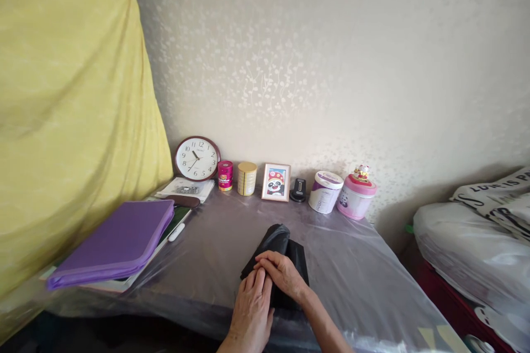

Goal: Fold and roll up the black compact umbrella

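Note:
A folded black plastic bag lies on the table covered with clear plastic sheeting, near its front edge. My left hand rests flat on the bag's near left part, fingers stretched forward. My right hand lies across the bag, its fingers pointing left and overlapping the tips of my left fingers. Both hands press flat on the bag.
A purple zip folder lies on papers at the left with a white pen beside it. Along the wall stand a round clock, two small tins, a framed picture, a white tub and a pink jar. Bagged bedding sits at the right; a yellow curtain hangs at the left.

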Demonstrator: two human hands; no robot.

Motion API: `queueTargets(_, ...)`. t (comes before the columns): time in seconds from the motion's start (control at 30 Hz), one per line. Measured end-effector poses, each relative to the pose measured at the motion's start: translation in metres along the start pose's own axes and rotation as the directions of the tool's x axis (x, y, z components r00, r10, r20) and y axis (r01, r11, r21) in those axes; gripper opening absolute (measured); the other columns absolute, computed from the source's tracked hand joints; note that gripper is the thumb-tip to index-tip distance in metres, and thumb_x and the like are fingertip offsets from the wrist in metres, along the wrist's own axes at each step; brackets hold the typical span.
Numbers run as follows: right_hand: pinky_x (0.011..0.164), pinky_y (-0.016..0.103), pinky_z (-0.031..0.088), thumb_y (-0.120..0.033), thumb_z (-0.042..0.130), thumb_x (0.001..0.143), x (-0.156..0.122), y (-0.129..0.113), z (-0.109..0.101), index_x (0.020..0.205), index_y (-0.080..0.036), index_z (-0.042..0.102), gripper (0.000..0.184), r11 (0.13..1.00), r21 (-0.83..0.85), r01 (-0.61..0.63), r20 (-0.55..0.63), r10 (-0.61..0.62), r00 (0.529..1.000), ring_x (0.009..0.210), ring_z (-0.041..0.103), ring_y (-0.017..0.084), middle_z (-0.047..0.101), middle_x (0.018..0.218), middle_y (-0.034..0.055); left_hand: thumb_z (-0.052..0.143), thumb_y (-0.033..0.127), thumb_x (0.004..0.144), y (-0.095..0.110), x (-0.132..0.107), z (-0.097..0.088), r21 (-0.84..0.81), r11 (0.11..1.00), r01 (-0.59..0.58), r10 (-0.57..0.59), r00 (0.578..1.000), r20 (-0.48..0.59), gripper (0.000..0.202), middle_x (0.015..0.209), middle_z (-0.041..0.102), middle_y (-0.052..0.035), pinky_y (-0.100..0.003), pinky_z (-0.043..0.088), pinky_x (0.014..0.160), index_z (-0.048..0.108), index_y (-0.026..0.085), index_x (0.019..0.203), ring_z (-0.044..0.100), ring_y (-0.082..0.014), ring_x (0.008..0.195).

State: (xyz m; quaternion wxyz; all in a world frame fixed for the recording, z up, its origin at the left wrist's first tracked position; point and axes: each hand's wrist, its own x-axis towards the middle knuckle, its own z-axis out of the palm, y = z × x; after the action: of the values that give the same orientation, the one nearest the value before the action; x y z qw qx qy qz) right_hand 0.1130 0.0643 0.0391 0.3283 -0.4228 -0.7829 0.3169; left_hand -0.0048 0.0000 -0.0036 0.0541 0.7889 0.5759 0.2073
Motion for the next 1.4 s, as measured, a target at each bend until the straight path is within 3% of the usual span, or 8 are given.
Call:
queueTargets(0.13,0.087,0.030,0.045,-0.032,0.042,0.090,-0.009,0.016,0.000,0.098,-0.024,0.067,0.027,0.988,-0.118,0.100,-0.152,-0.117,0.981,0.097,0.058,0.016,0.069,0.096,0.0031,0.048,0.016,0.068,-0.006,0.000,0.012,0.014,1.000,0.015,-0.016,0.999,0.049,0.069,0.135,0.040,-0.0080,-0.040,0.028,0.106,0.033,0.017,0.135,0.035,-0.0256,0.124)
queueTargets(0.27,0.101,0.040,0.034,-0.029,0.042,0.091,0.000,0.039,-0.004,0.101,-0.024,0.066,0.027,0.944,-0.266,0.192,-0.114,-0.229,0.967,0.116,0.049,0.019,0.067,0.109,0.0052,0.050,0.016,0.064,-0.008,0.003,0.022,0.011,1.000,0.028,-0.029,0.988,0.149,0.081,0.145,0.029,-0.0112,-0.041,0.022,0.109,0.023,0.013,0.140,0.027,-0.0285,0.131)
queueTargets(0.43,0.106,0.046,0.025,-0.029,0.038,0.092,0.029,0.061,-0.013,0.104,-0.025,0.065,0.030,0.921,-0.359,0.154,-0.095,-0.200,0.975,0.119,0.048,0.019,0.066,0.111,0.0044,0.049,0.013,0.066,-0.009,0.009,0.026,0.022,0.999,0.041,-0.045,0.967,0.251,0.083,0.150,0.003,-0.0114,-0.042,0.024,0.108,0.014,0.012,0.142,0.009,-0.0306,0.137)
queueTargets(0.57,0.106,0.045,0.024,-0.028,0.035,0.093,0.056,0.080,-0.020,0.101,-0.025,0.066,0.033,0.925,-0.364,0.112,-0.108,-0.162,0.981,0.117,0.049,0.019,0.067,0.109,0.0028,0.047,0.007,0.066,-0.009,0.013,0.023,0.039,0.996,0.080,-0.088,0.951,0.296,0.082,0.149,0.005,-0.0122,-0.040,0.026,0.107,0.015,0.013,0.141,0.010,-0.0288,0.137)
queueTargets(0.73,0.094,0.035,0.039,-0.029,0.034,0.091,0.076,0.091,-0.034,0.099,-0.022,0.066,0.033,0.928,-0.368,-0.059,-0.213,-0.022,0.977,0.103,0.057,0.018,0.067,0.106,0.0046,0.044,0.000,0.062,-0.012,0.016,0.022,0.089,0.992,0.094,-0.118,0.937,0.327,0.087,0.150,0.012,-0.0098,-0.037,0.033,0.103,0.012,0.018,0.141,0.018,-0.0281,0.136)
queueTargets(0.9,0.090,0.038,0.041,-0.028,0.033,0.092,0.049,0.073,-0.035,0.100,-0.020,0.064,0.033,0.915,-0.378,-0.143,-0.468,-0.055,0.882,0.094,0.058,0.021,0.066,0.099,0.0091,0.034,-0.001,0.068,-0.012,0.019,0.020,0.127,0.977,0.171,-0.202,0.934,0.296,0.081,0.148,0.021,-0.0043,-0.037,0.043,0.094,0.010,0.024,0.141,0.033,-0.0271,0.130)
queueTargets(1.07,0.091,0.039,0.042,-0.021,0.038,0.088,0.017,0.069,-0.018,0.104,-0.023,0.063,0.030,0.931,-0.364,0.026,-0.370,-0.171,0.913,0.104,0.056,0.021,0.063,0.113,0.0072,0.041,0.003,0.063,-0.008,0.022,0.008,0.179,0.970,0.161,-0.211,0.929,0.306,0.088,0.148,0.023,-0.0061,-0.041,0.048,0.084,0.008,0.026,0.141,0.048,-0.0309,0.115)
queueTargets(1.4,0.084,0.038,0.048,-0.029,0.044,0.076,-0.016,0.103,-0.045,0.080,-0.023,0.068,0.025,0.987,0.000,-0.163,-0.541,0.136,0.830,0.088,0.064,0.023,0.070,0.090,0.0061,0.042,0.003,0.056,-0.010,0.022,-0.021,0.164,0.973,0.160,-0.200,0.943,0.265,0.096,0.147,0.027,-0.0052,-0.029,0.041,0.092,0.005,0.022,0.143,0.048,-0.0219,0.117)
